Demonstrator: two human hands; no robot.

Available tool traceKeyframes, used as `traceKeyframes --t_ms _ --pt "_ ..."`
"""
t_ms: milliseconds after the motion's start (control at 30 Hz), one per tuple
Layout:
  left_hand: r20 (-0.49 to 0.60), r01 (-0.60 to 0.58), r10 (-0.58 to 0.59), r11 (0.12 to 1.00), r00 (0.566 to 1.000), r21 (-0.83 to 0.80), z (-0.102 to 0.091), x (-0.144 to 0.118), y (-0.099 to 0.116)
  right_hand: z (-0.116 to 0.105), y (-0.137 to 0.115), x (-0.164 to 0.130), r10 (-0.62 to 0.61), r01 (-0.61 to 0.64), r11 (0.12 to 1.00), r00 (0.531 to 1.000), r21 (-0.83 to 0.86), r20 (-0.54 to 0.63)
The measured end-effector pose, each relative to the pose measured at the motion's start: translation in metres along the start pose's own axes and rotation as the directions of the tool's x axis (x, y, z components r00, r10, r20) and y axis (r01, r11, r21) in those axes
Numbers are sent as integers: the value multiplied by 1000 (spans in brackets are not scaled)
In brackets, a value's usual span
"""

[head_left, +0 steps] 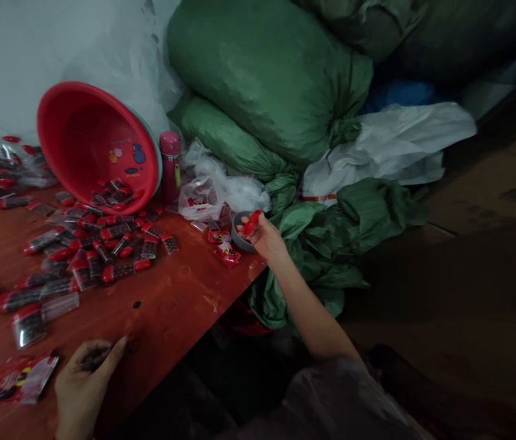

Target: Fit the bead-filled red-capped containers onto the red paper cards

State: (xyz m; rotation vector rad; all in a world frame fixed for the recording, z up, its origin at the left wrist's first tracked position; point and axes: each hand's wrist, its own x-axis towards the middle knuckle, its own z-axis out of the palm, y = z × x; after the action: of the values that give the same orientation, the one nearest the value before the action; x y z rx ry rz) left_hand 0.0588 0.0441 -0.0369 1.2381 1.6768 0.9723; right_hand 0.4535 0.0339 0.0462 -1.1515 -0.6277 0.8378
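Observation:
My left hand [84, 382] rests low over the table's front edge, its fingers curled round a small dark thing [95, 359] that they mostly cover. My right hand [267, 239] reaches out to the table's right edge, at a small grey bowl [241, 239]. Between its thumb and fingers is a red plastic cap [252, 222]. Left of the bowl lie small red printed packets [227, 253]. A larger red packet [17, 380] lies beside my left hand. Many clear tubes with red caps and dark contents [123, 269] are heaped on the table.
A red basin [97, 101] leans on its side against the wall, with several tubes inside. Next to it stand a pink bottle [170, 165] and clear plastic bags [203, 195]. Large green sacks [267, 67] are piled behind, and loose green cloth [317, 244] hangs by the table's right edge.

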Motion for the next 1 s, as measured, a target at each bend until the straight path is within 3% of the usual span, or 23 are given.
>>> traceKeyframes --t_ms 233,300,367,433,500,567,633,700,800,1000 --pt "64 -105 108 993 992 -50 -1 0 -4 34 21 -16 1 -1 1000 1000 -7 9" --pt "73 -124 129 990 989 -67 -1 0 -4 38 25 -16 2 -4 996 1000 -88 -20" --pt "81 -125 132 989 988 -84 -1 -1 -3 34 23 -11 -72 44 956 994 -291 -85" --pt "95 -121 129 989 987 -79 -2 -1 -2 21 15 -2 -246 106 787 957 -607 -152" --pt "98 -120 124 992 987 -48 -3 -1 -2 1 3 9 -379 32 453 911 -891 -160" --pt "92 -111 112 994 989 -21 -3 0 -1 -18 -6 19 -332 -148 75 929 -986 -165" --pt "80 -91 91 996 993 0 -3 0 -1 -31 -7 26 -225 -239 -166 954 -957 -199" --pt "67 -59 57 998 996 32 -3 0 1 -35 -2 32 -170 -229 -246 967 -942 -190" --pt "41 -20 18 999 999 46 -2 -1 6 -30 11 42 -118 -129 -284 988 -950 -99" --pt "8 8 -9 1000 1000 5 -1 -3 7 -22 27 66 41 24 -278 999 -960 13"
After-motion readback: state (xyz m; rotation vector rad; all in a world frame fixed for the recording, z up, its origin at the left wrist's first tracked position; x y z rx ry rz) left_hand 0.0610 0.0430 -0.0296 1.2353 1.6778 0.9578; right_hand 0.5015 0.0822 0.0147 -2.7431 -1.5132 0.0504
